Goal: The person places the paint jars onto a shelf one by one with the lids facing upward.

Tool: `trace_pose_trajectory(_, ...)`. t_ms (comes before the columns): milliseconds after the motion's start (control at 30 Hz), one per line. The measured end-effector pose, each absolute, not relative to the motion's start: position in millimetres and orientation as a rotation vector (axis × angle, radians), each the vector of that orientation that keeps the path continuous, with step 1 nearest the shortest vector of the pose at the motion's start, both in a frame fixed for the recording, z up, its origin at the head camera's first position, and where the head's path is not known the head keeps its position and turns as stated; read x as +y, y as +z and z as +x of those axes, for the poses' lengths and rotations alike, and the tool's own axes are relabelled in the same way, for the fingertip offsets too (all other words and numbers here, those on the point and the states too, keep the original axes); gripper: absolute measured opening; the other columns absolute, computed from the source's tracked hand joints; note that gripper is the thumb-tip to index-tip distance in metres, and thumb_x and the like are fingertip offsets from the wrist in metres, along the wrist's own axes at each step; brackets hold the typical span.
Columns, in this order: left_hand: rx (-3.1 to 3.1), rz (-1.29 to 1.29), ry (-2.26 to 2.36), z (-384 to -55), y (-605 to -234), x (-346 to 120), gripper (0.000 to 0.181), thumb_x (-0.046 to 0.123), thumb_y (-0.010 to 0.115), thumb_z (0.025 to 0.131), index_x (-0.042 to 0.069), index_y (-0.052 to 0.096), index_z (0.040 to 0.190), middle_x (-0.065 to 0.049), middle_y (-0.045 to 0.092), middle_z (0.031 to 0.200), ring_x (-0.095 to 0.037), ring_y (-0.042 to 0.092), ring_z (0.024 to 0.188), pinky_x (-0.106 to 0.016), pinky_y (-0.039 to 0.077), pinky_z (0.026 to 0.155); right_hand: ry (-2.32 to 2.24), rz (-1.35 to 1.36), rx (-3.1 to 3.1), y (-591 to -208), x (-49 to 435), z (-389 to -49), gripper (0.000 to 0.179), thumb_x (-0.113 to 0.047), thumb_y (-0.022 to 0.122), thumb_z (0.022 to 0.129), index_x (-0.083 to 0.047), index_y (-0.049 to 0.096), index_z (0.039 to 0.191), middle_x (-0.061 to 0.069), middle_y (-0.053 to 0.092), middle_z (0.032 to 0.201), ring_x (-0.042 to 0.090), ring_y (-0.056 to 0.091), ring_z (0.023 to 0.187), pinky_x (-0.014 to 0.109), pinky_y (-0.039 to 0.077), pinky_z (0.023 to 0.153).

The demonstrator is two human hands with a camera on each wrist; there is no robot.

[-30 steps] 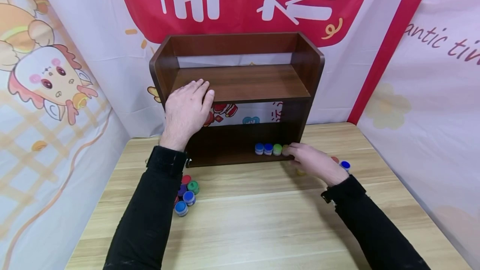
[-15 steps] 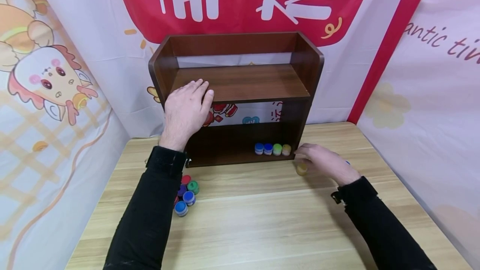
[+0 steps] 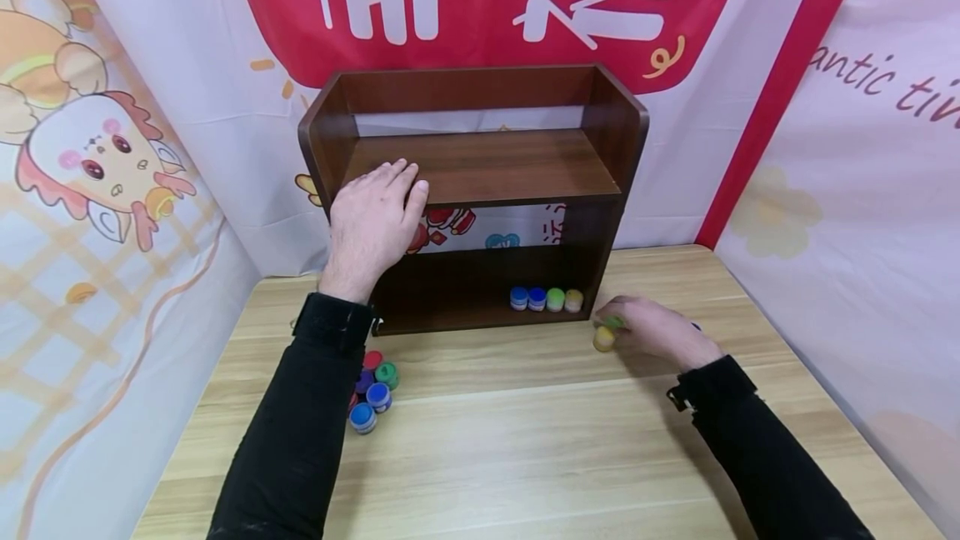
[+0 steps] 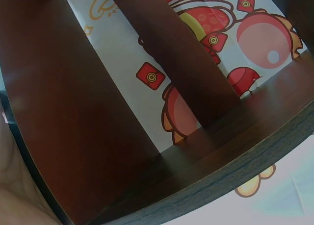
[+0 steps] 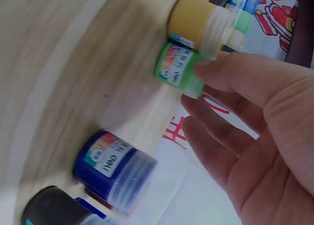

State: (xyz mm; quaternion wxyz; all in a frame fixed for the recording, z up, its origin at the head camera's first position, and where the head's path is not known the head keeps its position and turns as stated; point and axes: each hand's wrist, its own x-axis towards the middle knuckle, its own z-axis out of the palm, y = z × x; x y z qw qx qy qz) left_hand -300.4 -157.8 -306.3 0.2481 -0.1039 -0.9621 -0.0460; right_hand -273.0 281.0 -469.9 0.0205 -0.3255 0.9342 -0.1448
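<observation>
- The right hand (image 3: pixel 651 327) has its grip pinched on a green jar (image 5: pixel 176 67), just beside a yellow jar (image 5: pixel 193 22) on the desk (image 3: pixel 525 432).
- The left hand (image 3: pixel 373 219) has its grip relaxed, fingers extended, at the brown shelf's (image 3: pixel 495 163) left end.

You can read "deli" on the green jar (image 5: pixel 177 70) and the blue jar (image 5: pixel 114 168) — and, on the right curtain (image 3: pixel 847 190), "antic ti", cut off.
</observation>
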Motion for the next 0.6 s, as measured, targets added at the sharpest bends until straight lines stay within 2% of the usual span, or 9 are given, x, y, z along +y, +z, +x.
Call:
trace_pose_trajectory(267,-2.616,-0.291,-0.129,-301.8,-307.2,-158.2,0.074,0.06,0.014,0.107,0.018,0.049,0.157,-0.006,0.049,0.158,-0.025,0.042,0.147,-0.048,0.03,0.122,-0.412,-1.067,2.932,-477.6,286.5,-276.3,0.032,0.005,0.078,0.086,-0.006,0.077,0.116,0.011,0.073,0.116,0.027,0.068,0.11,0.045,0.058,0.094)
trace_pose_trajectory(467,-2.604,-0.292,-0.131,-302.7,-307.9,-158.5,0.074,0.06,0.014,0.107,0.018,0.05,0.157,-0.006,0.05,0.158,-0.026,0.043,0.147,-0.048,0.031,0.122,-0.387,-1.029,2.985,-469.4,286.3,-274.7,0.037,0.01,0.075,0.085,-0.005,0.076,0.119,0.013,0.072,0.116,0.029,0.067,0.11,0.047,0.058,0.094)
trace_pose_trajectory(600,-2.601,-0.292,-0.128,-303.2,-308.0,-158.5,0.074,0.06,0.014,0.107,0.018,0.05,0.157,-0.006,0.05,0.157,-0.026,0.043,0.147,-0.048,0.031,0.122,-0.343,-1.007,3.018,-462.7,283.6,-273.6,0.039,0.008,0.079,0.082,-0.004,0.075,0.119,0.013,0.072,0.116,0.028,0.068,0.108,0.048,0.058,0.094)
